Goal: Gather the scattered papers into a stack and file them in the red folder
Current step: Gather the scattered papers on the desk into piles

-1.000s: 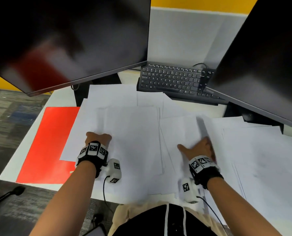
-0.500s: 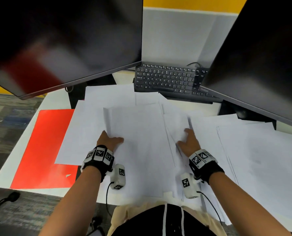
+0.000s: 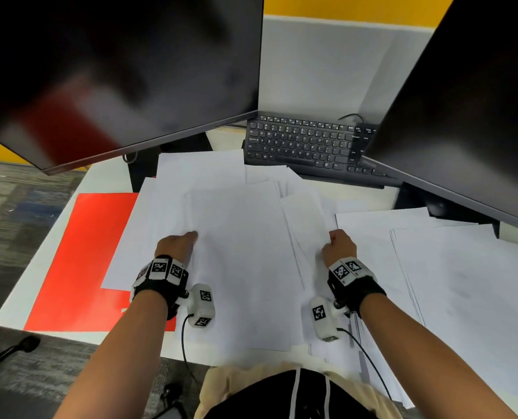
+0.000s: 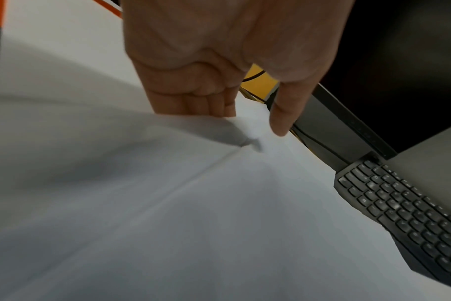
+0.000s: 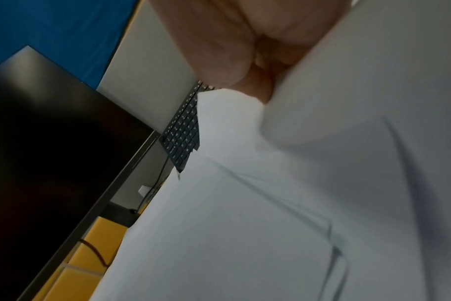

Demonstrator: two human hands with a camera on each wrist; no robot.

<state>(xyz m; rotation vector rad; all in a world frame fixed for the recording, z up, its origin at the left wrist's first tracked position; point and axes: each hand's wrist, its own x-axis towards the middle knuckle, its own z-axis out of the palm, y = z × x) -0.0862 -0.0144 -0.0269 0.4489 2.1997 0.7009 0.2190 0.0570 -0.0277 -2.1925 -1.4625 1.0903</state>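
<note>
White papers (image 3: 242, 252) lie overlapped across the middle of the desk, with more sheets (image 3: 463, 282) spread to the right. The red folder (image 3: 79, 261) lies flat at the left, its right side under the papers. My left hand (image 3: 177, 244) grips the left edge of the middle bundle, with the thumb on top and the fingers (image 4: 193, 97) curled against the lifted edge. My right hand (image 3: 340, 244) is fisted at the bundle's right edge. In the right wrist view its fingers (image 5: 265, 67) curl round a bent-up sheet (image 5: 309, 122).
A black keyboard (image 3: 306, 143) sits behind the papers, between a left monitor (image 3: 115, 71) and a right monitor (image 3: 469, 101) that overhang the desk. The white desk (image 3: 18, 297) ends at its front edge near my lap. Carpeted floor lies to the left.
Both hands have drawn inward. The right hand slid left off the flat sheets and curled onto the bundle's right edge. The left hand moved right to the left edge.
</note>
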